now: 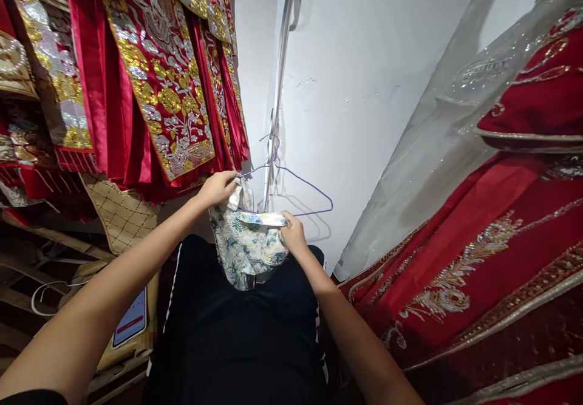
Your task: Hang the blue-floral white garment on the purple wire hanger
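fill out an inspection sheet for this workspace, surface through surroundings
surface: no worktop seen; the work is held above dark cloth trousers
things in hand: white fabric garment with blue-green floral print, overlapping a thin purple hanger
clutter: rectangular phone with lit screen, lower left
hands: left hand pinches the garment near the hanger's left shoulder; right hand grips the garment's upper right edge
cables: thin white loop at far left, cannot tell if a cable
surroundings: white wall; red embroidered garments at both sides
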Demonstrator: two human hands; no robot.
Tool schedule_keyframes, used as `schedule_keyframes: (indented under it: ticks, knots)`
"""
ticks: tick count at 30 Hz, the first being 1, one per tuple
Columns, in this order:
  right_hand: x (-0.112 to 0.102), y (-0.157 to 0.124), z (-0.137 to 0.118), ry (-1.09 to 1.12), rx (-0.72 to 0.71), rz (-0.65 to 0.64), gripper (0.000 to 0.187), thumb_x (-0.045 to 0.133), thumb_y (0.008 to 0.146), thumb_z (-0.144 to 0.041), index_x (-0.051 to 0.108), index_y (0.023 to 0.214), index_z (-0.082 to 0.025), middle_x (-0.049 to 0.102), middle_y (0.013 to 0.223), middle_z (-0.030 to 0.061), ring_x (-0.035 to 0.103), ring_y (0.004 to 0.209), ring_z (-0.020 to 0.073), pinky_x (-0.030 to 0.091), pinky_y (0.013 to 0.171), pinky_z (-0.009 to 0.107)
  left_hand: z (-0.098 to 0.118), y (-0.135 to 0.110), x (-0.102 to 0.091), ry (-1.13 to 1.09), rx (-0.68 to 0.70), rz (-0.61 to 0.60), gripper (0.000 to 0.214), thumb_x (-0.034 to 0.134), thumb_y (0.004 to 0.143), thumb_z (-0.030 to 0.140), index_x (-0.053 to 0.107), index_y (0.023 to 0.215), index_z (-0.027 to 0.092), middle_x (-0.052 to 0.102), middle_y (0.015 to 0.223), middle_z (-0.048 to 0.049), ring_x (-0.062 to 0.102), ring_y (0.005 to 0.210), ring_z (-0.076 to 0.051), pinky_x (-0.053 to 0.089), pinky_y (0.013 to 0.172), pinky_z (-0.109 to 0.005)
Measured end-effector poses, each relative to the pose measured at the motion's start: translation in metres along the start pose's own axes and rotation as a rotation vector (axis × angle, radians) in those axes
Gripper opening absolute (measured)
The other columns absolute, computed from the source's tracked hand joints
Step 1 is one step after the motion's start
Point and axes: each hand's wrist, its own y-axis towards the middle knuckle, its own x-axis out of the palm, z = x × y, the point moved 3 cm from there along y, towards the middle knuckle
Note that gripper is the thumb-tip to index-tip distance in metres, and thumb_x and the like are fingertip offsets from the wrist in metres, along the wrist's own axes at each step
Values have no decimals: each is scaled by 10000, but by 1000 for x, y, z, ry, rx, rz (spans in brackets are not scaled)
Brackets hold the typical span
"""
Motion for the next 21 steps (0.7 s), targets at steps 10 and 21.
schedule_keyframes:
  ticks: [10,21]
  knots:
    - [-127,45,0,-194,51,297,1044,726,597,-292,287,1524,-98,634,645,-26,575,608,198,454,609,296,31,-7,-20,-56,120,-96,350,382,937,354,670,947,155,638,736,0,532,646,-131,387,633,-235]
    - [-154,49,-1,322,148,54,173,673,627,-334,628,673,-173,541,543,-4,492,483,139,376,475,265,-12,-14,-48,156,-83,-79,402,365,969,502,618,950,191,678,845,-63,617,766,-218,426,682,-288]
